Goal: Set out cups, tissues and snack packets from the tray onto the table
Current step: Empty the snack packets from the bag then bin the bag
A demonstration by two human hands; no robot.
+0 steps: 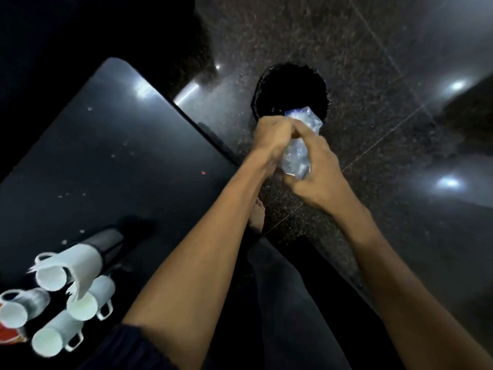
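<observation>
Both my hands hold a crinkled clear plastic packet (297,156) out over the floor, right of the table. My left hand (272,134) grips its upper part. My right hand (317,172) curls round its lower part. The packet's top end sticks up in front of a dark round bin (290,86) on the floor. On the black table (106,145), at its near left corner, stand several white paper cups (80,305) with handles. A torn white wrapper (77,263) lies around one of them.
A dark cylinder (106,244) lies on the table behind the cups. A red-and-white object (8,335) shows at the left edge. My bare foot (257,214) and dark trouser leg (288,303) are below my arms. The polished dark floor (373,76) reflects ceiling lights.
</observation>
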